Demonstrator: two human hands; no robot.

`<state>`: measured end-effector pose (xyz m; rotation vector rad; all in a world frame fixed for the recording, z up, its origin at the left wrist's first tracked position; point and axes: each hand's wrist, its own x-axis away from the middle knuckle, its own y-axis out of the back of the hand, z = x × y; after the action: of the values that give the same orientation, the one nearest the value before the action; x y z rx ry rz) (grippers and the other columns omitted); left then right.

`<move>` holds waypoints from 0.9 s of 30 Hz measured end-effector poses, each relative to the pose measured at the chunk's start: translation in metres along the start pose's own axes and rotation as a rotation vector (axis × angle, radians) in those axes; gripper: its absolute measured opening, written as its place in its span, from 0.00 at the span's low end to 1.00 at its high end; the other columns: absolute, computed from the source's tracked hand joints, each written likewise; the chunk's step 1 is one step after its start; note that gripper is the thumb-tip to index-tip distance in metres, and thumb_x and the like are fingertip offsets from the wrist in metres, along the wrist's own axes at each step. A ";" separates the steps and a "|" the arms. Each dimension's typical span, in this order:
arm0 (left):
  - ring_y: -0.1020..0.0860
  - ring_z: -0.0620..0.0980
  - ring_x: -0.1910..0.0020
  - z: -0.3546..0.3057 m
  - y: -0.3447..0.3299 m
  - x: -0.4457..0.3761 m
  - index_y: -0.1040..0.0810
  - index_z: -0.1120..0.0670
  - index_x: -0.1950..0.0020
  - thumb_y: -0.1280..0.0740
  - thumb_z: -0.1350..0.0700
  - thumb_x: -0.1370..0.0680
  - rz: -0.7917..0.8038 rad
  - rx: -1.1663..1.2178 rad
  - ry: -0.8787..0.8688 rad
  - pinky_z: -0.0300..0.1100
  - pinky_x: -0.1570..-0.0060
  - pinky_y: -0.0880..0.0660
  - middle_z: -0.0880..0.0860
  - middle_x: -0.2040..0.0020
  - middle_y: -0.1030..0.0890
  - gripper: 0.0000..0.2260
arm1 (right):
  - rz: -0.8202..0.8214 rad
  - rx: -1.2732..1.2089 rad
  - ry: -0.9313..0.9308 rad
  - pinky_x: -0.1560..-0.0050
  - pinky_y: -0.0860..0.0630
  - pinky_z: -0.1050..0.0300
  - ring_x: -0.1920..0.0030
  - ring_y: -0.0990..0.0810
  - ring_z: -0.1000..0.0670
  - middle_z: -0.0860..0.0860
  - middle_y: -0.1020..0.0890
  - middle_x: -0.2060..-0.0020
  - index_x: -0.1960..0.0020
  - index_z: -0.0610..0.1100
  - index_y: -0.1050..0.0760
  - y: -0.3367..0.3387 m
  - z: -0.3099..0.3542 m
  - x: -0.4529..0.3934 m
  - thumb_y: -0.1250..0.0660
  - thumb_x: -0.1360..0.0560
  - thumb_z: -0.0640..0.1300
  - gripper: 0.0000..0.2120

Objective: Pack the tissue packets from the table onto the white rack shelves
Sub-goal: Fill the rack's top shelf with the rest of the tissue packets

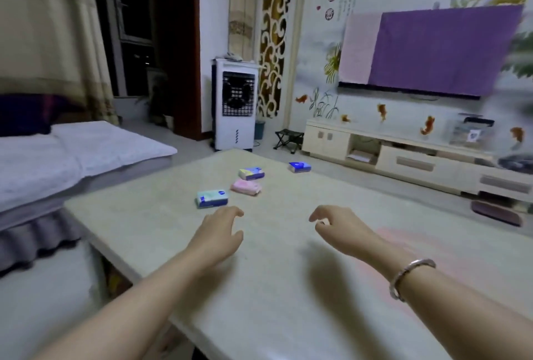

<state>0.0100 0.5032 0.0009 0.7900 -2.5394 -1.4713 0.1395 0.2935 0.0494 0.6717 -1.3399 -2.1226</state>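
Plastic-wrapped and surely light, soft and a little slick, four tissue packets lie on the desk [288, 287], the teal packet [212, 198] just beyond the left hand [222, 232], both it and the right hand [337, 229] loosely spread, empty; best pinched across the short sides.

Dim living room, dark window [135, 22] behind beige curtains [49, 27]. White fan unit [235, 104] by carved screen [271, 39]. Purple cloth [432, 48] over what is probably a television, above low cream cabinet [403, 154]. Folding stool [288, 139] on pale floor [178, 140]. Sofa [57, 163] at left.
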 end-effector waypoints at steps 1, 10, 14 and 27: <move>0.35 0.55 0.30 0.007 -0.003 -0.009 0.34 0.50 0.30 0.37 0.54 0.23 -0.036 -0.012 0.036 0.46 0.32 0.37 0.49 0.28 0.34 0.21 | 0.012 -0.003 0.003 0.49 0.30 0.59 0.42 0.25 0.49 0.49 0.22 0.39 0.39 0.45 0.24 -0.012 -0.002 -0.010 0.43 0.25 0.39 0.17; 0.50 0.58 0.24 0.058 -0.024 -0.114 0.48 0.47 0.23 0.39 0.45 0.21 -0.186 -0.092 0.273 0.52 0.27 0.48 0.51 0.22 0.47 0.30 | -0.036 -0.132 0.111 0.42 0.33 0.57 0.38 0.29 0.49 0.48 0.26 0.40 0.35 0.48 0.30 -0.080 -0.007 -0.092 0.43 0.22 0.42 0.16; 0.37 0.58 0.32 0.071 -0.038 -0.132 0.37 0.50 0.27 0.39 0.44 0.22 -0.347 -0.114 0.268 0.49 0.34 0.39 0.53 0.30 0.34 0.24 | -0.095 -0.229 0.153 0.37 0.35 0.58 0.34 0.32 0.49 0.50 0.30 0.35 0.32 0.49 0.33 -0.100 -0.002 -0.133 0.42 0.22 0.42 0.19; 0.29 0.56 0.40 0.072 -0.033 -0.146 0.37 0.48 0.28 0.39 0.43 0.22 -0.484 0.226 0.088 0.47 0.39 0.31 0.54 0.40 0.33 0.24 | -0.110 -0.188 0.118 0.41 0.30 0.51 0.40 0.27 0.44 0.46 0.24 0.42 0.32 0.50 0.30 -0.131 0.029 -0.220 0.36 0.24 0.48 0.21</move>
<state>0.1236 0.6172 -0.0402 1.5554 -2.5914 -1.2200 0.2581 0.5069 -0.0314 0.7941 -1.0474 -2.2242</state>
